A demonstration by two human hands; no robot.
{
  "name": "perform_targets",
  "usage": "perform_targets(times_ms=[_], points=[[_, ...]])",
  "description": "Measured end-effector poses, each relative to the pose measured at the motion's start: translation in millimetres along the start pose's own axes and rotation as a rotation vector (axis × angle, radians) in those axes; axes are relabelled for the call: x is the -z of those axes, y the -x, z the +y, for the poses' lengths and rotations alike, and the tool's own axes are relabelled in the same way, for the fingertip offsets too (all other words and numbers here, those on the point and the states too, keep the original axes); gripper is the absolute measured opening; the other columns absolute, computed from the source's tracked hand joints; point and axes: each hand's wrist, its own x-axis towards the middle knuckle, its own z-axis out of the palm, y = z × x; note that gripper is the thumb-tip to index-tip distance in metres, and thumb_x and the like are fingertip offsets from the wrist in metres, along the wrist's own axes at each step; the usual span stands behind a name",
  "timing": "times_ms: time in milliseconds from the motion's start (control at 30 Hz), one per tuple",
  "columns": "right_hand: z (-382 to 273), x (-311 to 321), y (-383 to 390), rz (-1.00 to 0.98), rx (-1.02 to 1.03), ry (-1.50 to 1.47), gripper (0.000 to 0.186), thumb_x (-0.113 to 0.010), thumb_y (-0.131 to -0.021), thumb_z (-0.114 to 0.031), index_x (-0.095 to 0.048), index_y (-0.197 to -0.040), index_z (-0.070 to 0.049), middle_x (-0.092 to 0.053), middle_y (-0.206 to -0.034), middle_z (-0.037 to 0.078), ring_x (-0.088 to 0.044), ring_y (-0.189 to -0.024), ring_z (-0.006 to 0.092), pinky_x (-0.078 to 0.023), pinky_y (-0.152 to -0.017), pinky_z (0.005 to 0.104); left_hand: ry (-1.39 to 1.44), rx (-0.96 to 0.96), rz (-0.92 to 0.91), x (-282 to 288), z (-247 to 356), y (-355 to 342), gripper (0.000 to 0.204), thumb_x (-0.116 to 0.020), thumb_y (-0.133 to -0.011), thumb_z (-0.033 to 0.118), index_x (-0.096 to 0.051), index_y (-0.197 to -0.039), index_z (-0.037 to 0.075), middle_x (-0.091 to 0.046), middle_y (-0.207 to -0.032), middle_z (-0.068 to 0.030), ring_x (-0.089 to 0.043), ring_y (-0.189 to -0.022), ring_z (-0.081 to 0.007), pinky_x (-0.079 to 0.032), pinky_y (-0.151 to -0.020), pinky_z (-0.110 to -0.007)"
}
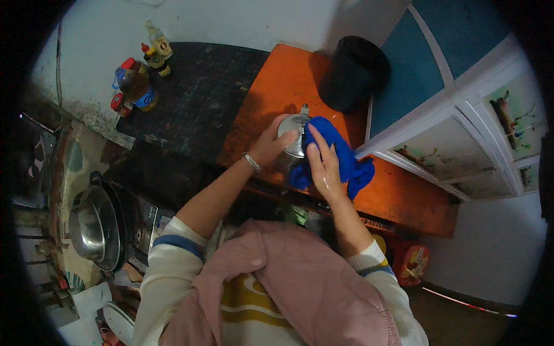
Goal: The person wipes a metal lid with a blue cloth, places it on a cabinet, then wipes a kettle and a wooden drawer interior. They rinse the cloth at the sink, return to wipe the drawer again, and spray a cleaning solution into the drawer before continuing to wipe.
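- Over the orange table (271,86), between the two hands, is a small round metal vessel (292,125); whether it is a cup, a bowl or a lid I cannot tell.
- The left hand (269,145) is closed around its near-left side, thumb across the face and fingers behind.
- The right hand (326,168) is partly closed, its long, slightly bent fingers holding the blue cloth (341,147) against the vessel's right side.
- The vessel looks thin-walled and shiny, so I judge it light, stiff and unlikely to break, though it could dent; smooth metal may slip if wet.
- The rounded wall offers the surest hold, thumb opposite fingers. The small metal tab (304,109) on its far edge looks too slight to bear a grip.
- The cloth seems soft, limp and light, best gathered in the palm; its loose folds hang beside the right wrist.
- The black bin (353,74) stands farther back on the right, apart from both hands.
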Motion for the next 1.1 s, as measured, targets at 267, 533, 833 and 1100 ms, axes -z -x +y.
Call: perform_targets(times_ms=[267,533,833,1100], points=[[31.5,-2.7,-101.0,-0.199,-0.344,-0.297,0.049,-0.031,-0.097,-0.037,-0.050,-0.125,-0.002,-0.056,-0.122,0.017,-0.051,-0.111,0.0265,-0.033,-0.099,0.0328,0.005,0.062,-0.076,6.7,0.5,-8.3,0.058,-0.060,-0.087,0.028,-0.034,-0.135,0.007,-0.048,-0.122,-0.0077,-0.045,-0.112,-0.0151,-0.038,-0.096,-0.031],[20.9,-21.1,-51.6,0.302,-0.354,-0.354,0.053,-0.034,-0.096,-0.031,-0.034,-0.135,0.005,-0.042,-0.135,0.021,-0.044,-0.119,0.0318,-0.031,-0.101,0.0351,0.029,0.017,0.020,-4.6,-7.3,-3.3,0.052,-0.059,-0.088,0.026,-0.039,-0.131,0.005,-0.052,-0.118,-0.0090,-0.050,-0.107,-0.0164,-0.041,-0.093,-0.030],[-3.1,-18.9,11.3,0.049,0.045,0.112,0.062,-0.052,-0.087,-0.010,-0.025,-0.142,-0.004,-0.038,-0.135,0.027,-0.045,-0.117,0.0426,-0.035,-0.098,0.0428,0.016,0.043,-0.024,-2.4,-0.6,-4.8,0.051,-0.059,-0.088,0.024,-0.038,-0.132,0.006,-0.051,-0.120,-0.0085,-0.048,-0.109,-0.0157,-0.040,-0.094,-0.029],[72.8,-4.0,-117.5,-0.336,-0.217,-0.509,0.050,-0.041,-0.093,-0.048,-0.057,-0.115,-0.006,-0.058,-0.110,0.009,-0.054,-0.098,0.0204,-0.042,-0.088,0.0311,0.058,0.036,-0.119,1.5,-1.8,-12.6,0.049,-0.055,-0.091,0.021,-0.036,-0.135,0.010,-0.049,-0.123,-0.0046,-0.046,-0.112,-0.0142,-0.037,-0.097,-0.029]])
